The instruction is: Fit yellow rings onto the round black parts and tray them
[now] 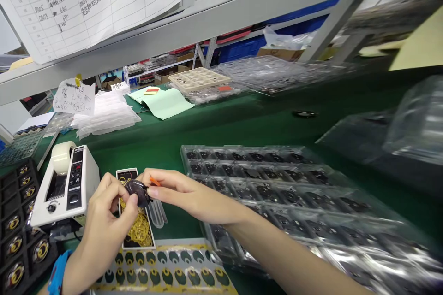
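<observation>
Both hands meet over a narrow white box [126, 170] of thin yellow pieces [139, 233]. Between them is a small dark, glossy, rounded part [137, 191]. My left hand [109, 209] pinches it from the left with thumb and fingers. From the right, my right hand [180, 194] grips its edge, thumb in front. A thin orange piece [155, 181] sticks out between the right fingers; the rest of it is hidden. Clear plastic strips [158, 214] lie beside the box. Below the hands is a sheet of dark oval stickers [162, 269] with yellow parts.
At left stand a white tape dispenser [74, 189] and a black tray [29, 265] of round gold-coloured parts. Clear trays [270, 184] of dark parts fill the right. Behind are white sheets [105, 110], green paper [169, 101] and a beige compartment tray [197, 78]. A shelf beam [242, 7] crosses above.
</observation>
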The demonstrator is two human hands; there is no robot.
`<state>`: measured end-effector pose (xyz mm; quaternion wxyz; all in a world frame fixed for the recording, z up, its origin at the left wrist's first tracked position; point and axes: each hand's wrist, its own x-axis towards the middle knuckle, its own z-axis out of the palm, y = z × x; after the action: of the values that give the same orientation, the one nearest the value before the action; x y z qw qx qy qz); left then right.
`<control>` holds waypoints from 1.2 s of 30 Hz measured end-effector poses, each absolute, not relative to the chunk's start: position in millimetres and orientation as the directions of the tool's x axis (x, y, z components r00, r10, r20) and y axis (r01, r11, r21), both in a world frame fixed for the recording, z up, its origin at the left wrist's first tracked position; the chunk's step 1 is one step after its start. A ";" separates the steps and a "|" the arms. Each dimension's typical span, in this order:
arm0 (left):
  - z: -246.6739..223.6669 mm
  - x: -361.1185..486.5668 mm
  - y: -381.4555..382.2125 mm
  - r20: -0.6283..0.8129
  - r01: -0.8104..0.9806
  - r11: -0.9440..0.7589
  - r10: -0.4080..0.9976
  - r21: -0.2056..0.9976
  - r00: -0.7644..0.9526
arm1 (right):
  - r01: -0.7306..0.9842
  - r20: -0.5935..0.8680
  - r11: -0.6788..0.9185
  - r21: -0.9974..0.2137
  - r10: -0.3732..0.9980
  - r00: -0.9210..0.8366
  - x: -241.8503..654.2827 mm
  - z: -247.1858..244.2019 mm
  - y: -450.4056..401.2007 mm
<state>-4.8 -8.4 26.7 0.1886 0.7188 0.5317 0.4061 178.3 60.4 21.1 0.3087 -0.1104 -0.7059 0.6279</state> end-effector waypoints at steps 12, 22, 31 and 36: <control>42.3 -22.3 -8.8 0.684 0.592 -0.603 0.720 0.534 0.117 | -0.298 0.308 0.103 -0.949 0.510 -0.803 177.6 17.9 62.8; 23.6 -15.4 6.8 0.647 0.438 -0.711 0.694 0.550 0.315 | -0.376 0.291 -0.040 -0.926 0.560 -0.776 163.9 6.2 55.6; 22.8 -17.2 11.0 0.591 0.401 -0.705 0.710 0.586 0.383 | -0.424 0.261 -0.166 -0.890 0.578 -0.773 154.5 3.0 47.0; 21.2 -20.0 15.7 0.533 0.401 -0.677 0.734 0.616 0.420 | -0.404 0.167 -0.257 -0.878 0.626 -0.761 150.3 -2.3 47.4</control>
<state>-20.0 15.7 21.2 0.2022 0.8181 0.3470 0.4115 150.3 47.4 -2.3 0.3280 -0.1082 -0.5137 0.7854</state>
